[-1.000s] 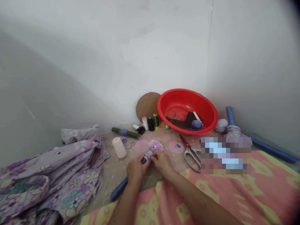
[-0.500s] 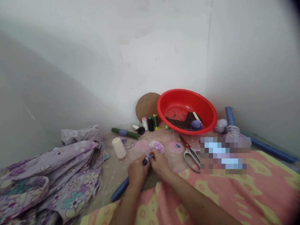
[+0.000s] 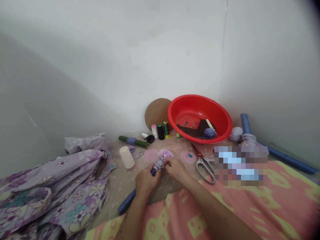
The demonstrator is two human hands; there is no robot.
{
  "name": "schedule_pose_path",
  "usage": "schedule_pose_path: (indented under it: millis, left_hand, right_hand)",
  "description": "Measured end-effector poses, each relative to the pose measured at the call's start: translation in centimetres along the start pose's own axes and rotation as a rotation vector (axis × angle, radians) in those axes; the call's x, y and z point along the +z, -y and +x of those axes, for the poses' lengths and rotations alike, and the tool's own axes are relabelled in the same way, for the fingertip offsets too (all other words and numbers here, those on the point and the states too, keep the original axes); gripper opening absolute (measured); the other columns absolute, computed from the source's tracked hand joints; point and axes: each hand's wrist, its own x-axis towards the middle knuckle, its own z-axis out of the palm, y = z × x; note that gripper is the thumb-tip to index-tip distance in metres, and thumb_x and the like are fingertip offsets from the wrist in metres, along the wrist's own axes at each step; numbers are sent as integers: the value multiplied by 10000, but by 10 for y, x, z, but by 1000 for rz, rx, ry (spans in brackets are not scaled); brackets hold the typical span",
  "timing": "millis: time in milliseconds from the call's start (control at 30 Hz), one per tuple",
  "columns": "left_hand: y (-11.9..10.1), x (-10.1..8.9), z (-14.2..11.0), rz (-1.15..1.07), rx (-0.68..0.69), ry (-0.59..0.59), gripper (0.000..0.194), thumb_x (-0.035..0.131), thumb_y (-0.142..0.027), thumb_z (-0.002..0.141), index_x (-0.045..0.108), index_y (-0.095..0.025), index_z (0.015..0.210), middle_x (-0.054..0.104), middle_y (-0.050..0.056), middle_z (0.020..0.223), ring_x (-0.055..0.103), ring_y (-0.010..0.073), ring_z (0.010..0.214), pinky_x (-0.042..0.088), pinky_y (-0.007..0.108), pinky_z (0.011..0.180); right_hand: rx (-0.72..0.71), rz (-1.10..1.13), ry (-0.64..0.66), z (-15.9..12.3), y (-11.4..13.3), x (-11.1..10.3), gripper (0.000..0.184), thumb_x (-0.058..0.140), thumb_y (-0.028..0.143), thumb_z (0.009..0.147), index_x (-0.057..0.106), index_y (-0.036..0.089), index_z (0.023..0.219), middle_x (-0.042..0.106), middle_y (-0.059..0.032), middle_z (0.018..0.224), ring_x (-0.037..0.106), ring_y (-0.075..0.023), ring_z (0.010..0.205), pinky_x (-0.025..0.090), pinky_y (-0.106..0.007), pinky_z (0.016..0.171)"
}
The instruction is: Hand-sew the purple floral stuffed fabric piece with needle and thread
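Note:
My left hand (image 3: 147, 180) is closed around a dark blue tube (image 3: 127, 202), whose lower end sticks out below it toward the left. White-and-purple cloth (image 3: 164, 155) is wound about the tube's upper end, just past my fingers. At the right side of this winding, my right hand (image 3: 177, 169) has its fingers pinched together on the cloth; its fingertips are partly hidden. A white thread cone (image 3: 127, 157) stands tilted to the left of my hands. Open scissors (image 3: 205, 168) with grey handles lie to the right.
Behind are a red basin (image 3: 200, 140) holding a purple yarn ball (image 3: 209, 133), several thread spools (image 3: 160, 132), a green stick (image 3: 133, 142) and a cardboard disc (image 3: 157, 111). Floral fabric (image 3: 75, 200) heaps at left. A pink-yellow blanket (image 3: 237, 206) covers the front right.
My right hand has shifted slightly right, uncovering more of the wound cloth. The tube's wrapped end has tilted a little left. My left hand keeps its grip.

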Motion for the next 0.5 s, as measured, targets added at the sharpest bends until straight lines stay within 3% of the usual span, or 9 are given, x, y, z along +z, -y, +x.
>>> schedule_pose_path:
  millis: [133,300,500]
  left_hand:
    - [5,0,3,-68,22,-14,482,272,-563,750,544,-294,1044,633,47,898,558,173,840,352,220,632]
    - [2,0,5,-28,-54,-12,577,243,-677,675,587,-318,967,643,44,844,570,208,792,358,245,588]
    - [0,-1,9,7,-88,47,526,352,-658,644,574,-325,985,642,32,851,570,200,780,357,236,578]
  right_hand:
    - [-62,-126,72,-3,0,-4,218,421,200,660,631,214,719,628,-12,702,531,-137,659,303,-216,537]
    - [-354,-228,193,-12,7,0,231,427,187,649,648,212,713,643,-11,683,530,-126,610,290,-210,500]
    - [-698,-361,364,-41,35,11,168,496,203,628,641,204,713,651,-16,706,553,-145,634,338,-225,526]
